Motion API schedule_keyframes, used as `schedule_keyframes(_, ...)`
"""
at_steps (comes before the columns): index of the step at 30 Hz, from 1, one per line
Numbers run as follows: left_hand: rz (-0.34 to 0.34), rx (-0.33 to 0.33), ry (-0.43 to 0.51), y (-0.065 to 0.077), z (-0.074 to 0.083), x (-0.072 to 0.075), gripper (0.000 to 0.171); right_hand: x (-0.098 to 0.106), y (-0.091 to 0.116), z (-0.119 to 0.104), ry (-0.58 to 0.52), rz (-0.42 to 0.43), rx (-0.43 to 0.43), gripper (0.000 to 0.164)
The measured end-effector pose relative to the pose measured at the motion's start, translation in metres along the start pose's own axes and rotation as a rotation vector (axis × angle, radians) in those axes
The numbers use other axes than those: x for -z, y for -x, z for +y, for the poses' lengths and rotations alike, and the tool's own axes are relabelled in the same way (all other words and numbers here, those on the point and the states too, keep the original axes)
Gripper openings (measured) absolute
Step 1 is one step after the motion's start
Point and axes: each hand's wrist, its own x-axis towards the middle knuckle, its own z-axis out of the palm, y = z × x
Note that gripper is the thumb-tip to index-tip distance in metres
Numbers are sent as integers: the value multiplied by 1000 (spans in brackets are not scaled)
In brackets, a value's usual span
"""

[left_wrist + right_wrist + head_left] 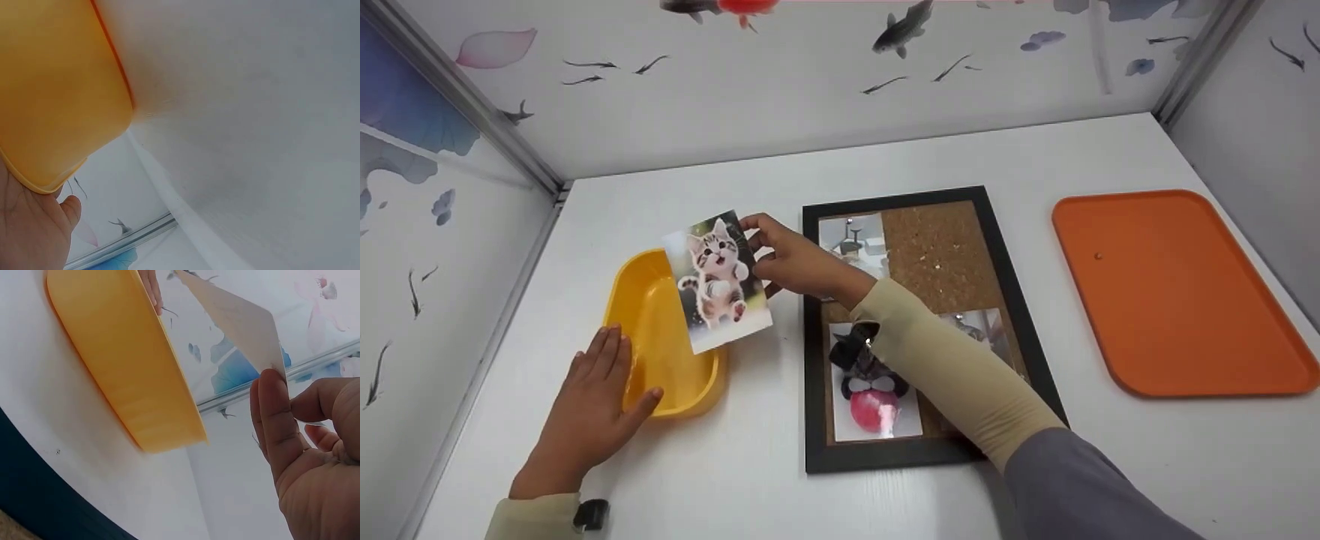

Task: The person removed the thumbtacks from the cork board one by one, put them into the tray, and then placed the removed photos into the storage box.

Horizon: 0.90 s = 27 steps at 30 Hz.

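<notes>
In the head view my right hand (799,259) pinches a kitten photo (720,277) by its right edge, above the right side of a yellow tub (660,360). The right wrist view shows the pale back of the photo (242,320) between thumb and fingers of my right hand (309,450). My left hand (592,405) rests on the tub's near left rim, fingers straight and thumb spread; in the left wrist view the palm (34,225) lies beside the tub wall (56,84). A black-framed corkboard (817,375) lies under my right forearm.
On the corkboard lie a photo of a cat with a pink ball (874,409), a photo at its upper left (870,232) and one partly behind my sleeve (986,326). An orange tray (1192,300) with a small pin-like bit (1099,256) lies at right. Printed walls enclose the white table.
</notes>
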Motion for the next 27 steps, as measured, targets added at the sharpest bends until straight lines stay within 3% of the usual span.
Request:
schedule_keyframes(9, -17, 14, -2, 0, 0, -1, 87, -13, -7, 4, 13, -1, -31, 51)
schedule_keyframes(27, -16, 27, -16, 0, 1, -2, 87, -44, -17, 11, -65, -5, -66, 49)
